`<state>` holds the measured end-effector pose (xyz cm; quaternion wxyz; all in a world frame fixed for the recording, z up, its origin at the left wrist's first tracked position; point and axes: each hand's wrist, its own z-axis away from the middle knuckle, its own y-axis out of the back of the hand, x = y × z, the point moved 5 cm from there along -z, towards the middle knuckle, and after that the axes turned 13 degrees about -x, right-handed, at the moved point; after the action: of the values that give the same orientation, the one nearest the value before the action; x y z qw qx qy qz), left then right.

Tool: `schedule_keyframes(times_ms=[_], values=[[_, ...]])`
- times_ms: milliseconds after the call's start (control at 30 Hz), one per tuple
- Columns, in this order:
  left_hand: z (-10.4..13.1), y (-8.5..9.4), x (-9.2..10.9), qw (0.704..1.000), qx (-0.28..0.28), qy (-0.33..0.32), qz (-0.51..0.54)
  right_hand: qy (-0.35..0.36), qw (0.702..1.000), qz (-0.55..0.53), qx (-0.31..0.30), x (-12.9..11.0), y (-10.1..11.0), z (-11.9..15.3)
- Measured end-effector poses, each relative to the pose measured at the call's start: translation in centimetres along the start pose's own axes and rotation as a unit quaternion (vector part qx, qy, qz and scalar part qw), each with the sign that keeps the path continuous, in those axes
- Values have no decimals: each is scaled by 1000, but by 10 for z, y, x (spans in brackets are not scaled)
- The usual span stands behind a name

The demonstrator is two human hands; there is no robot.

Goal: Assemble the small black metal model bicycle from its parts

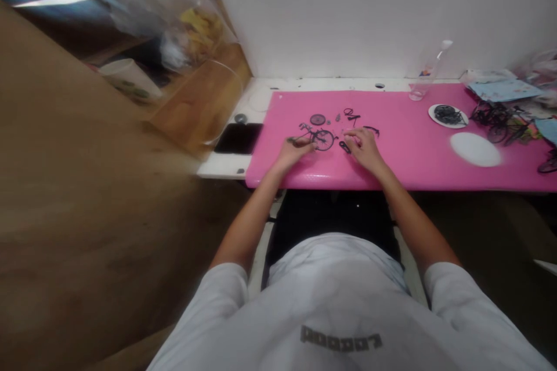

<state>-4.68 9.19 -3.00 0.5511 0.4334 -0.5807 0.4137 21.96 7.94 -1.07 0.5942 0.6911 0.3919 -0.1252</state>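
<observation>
Head view, slight blur. I have the left hand (290,154) at the small black bicycle (323,139), fingers bent around its left and near side, touching it; can't tell how firmly they clamp. The right hand (365,149) is just right of it, fingertips drawn close together above the pink mat (404,153); whether they pinch anything, can't tell. Hands apart, small gap between.

Risks, my judgement. Loose wheel (317,120) lies just beyond the bicycle, so a careless left-hand sweep could roll it off. The dark elongated part (344,147) sits right by the right fingertips; a knuckle could knock it toward the near edge. Parts this thin could bend or snap if squeezed hard. The branched black piece (351,117) and curved black piece (372,130), far side of the right hand, could snag on a finger. Tiny bits between could get lost under a palm. Far right, the clear bottle (425,73) stands upright, tippable only by a wide reach.
</observation>
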Motion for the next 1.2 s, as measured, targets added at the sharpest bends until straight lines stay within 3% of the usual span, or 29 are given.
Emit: schedule_keyframes(times_ms=[133,367,700,1200], values=[[-4,7,-4,999,31,-23,7,18,996,78,-45,18,-5,-3],[-9,13,-16,997,62,-8,41,28,985,124,-116,23,-33,5],[-9,13,-18,998,47,-6,37,-45,993,106,-23,37,-20,3],[-8,14,-20,998,29,3,50,-58,985,158,-38,47,-5,1]])
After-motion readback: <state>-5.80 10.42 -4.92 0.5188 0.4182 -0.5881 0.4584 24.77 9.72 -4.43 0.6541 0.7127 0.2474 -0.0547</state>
